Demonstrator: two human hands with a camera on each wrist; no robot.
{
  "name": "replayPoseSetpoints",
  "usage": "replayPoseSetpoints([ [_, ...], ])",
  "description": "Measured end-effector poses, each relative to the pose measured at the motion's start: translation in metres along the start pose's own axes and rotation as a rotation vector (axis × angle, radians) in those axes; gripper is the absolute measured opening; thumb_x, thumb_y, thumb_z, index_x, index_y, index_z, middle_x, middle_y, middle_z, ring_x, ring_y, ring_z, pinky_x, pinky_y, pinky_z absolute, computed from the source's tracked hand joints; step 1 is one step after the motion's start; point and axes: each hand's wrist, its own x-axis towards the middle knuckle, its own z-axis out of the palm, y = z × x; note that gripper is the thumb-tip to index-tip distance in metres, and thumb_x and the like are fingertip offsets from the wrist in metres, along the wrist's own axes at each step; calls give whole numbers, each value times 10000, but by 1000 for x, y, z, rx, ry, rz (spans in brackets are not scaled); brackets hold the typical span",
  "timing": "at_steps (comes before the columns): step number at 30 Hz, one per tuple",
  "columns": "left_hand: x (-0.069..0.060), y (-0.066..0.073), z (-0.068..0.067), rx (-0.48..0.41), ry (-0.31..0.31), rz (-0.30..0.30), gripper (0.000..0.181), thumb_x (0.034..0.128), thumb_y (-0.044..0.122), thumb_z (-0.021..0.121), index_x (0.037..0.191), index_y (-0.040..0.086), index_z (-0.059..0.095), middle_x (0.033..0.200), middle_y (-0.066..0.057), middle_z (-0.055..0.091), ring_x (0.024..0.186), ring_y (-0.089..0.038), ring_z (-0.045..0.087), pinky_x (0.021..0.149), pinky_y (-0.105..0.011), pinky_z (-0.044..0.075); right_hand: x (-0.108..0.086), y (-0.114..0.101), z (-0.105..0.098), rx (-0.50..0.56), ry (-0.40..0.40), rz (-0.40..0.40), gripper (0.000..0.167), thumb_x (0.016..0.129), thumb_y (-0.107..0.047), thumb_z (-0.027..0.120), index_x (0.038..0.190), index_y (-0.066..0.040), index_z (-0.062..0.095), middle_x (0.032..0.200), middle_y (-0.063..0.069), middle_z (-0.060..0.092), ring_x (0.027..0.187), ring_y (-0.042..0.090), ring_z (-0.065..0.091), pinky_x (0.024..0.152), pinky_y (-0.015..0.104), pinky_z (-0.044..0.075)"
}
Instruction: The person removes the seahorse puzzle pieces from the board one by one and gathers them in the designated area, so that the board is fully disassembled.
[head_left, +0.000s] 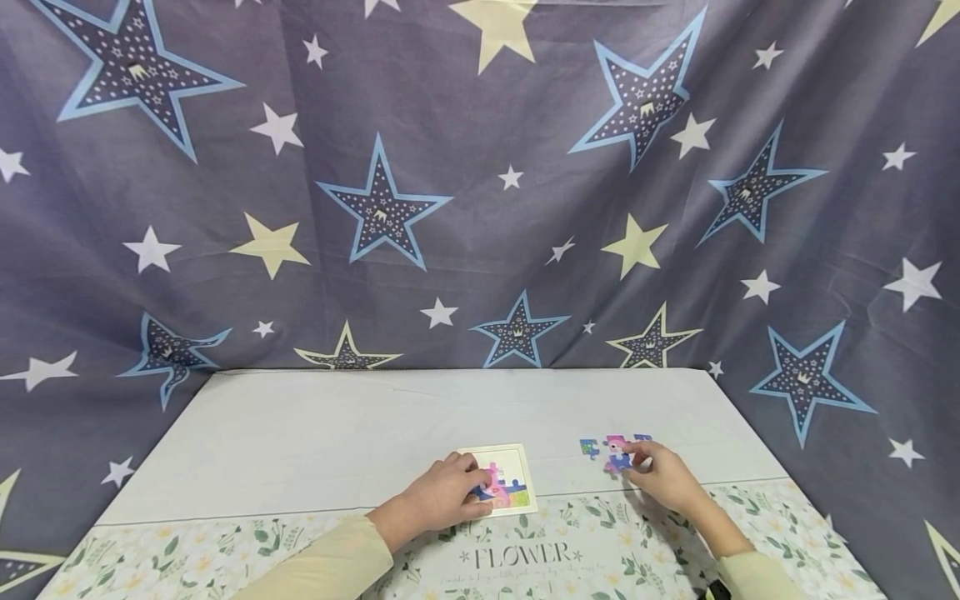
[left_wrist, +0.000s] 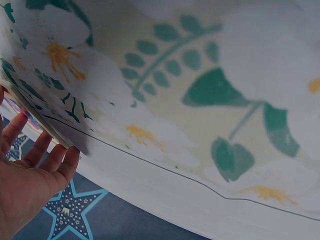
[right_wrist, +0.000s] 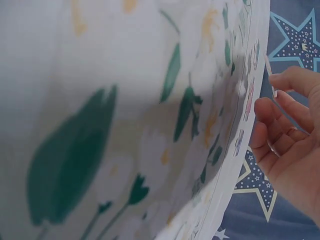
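A square puzzle board with a pale raised frame lies on the table, partly filled with pink, blue and green pieces. My left hand rests over its left side, fingertips touching the frame and the pieces; that hand also shows at the board's edge in the left wrist view. To the right, my right hand pinches a puzzle piece between thumb and index finger. In the right wrist view, the thin piece is seen nearly edge-on. More loose pieces lie beside and behind this hand.
A white table reaches back to a grey star-patterned curtain. Its front part bears a floral cover printed with the word FLOWER. Something dark and small sits at the right sleeve's cuff.
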Motion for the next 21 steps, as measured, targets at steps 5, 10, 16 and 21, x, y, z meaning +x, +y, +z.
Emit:
replayPoseSetpoints([
  [5, 0, 0, 0, 2, 0, 1, 458, 892, 531, 539, 1227, 224, 595, 1156, -8, 546, 1011, -132, 483, 900, -376, 449, 0, 6, -2, 10, 6, -6, 387, 842, -129, 666, 1200, -2, 590, 893, 78, 564, 632, 107, 474, 493, 237, 408],
  [10, 0, 0, 0, 4, 2, 4, 455, 892, 522, 546, 1227, 219, 596, 1156, -10, 546, 1008, -132, 483, 895, -372, 448, -1, 11, -3, -2, 19, -19, 379, 842, -146, 658, 1170, 28, 585, 887, 85, 562, 642, 89, 478, 489, 240, 423],
  [16, 0, 1, -1, 3, 2, 3, 448, 891, 516, 551, 1222, 217, 598, 1153, -11, 546, 1001, -130, 482, 887, -369, 450, -3, 11, -5, 19, 8, 70, 384, 839, -118, 660, 1194, 5, 577, 932, 96, 568, 671, 124, 524, 508, 253, 455],
  [21, 0, 1, -1, -1, 1, 4, 444, 890, 519, 551, 1214, 220, 603, 1157, -10, 548, 1003, -130, 484, 885, -373, 452, -4, 14, -9, 23, 13, 84, 416, 841, -118, 664, 1215, 31, 559, 948, 112, 573, 652, 119, 547, 507, 256, 468],
])
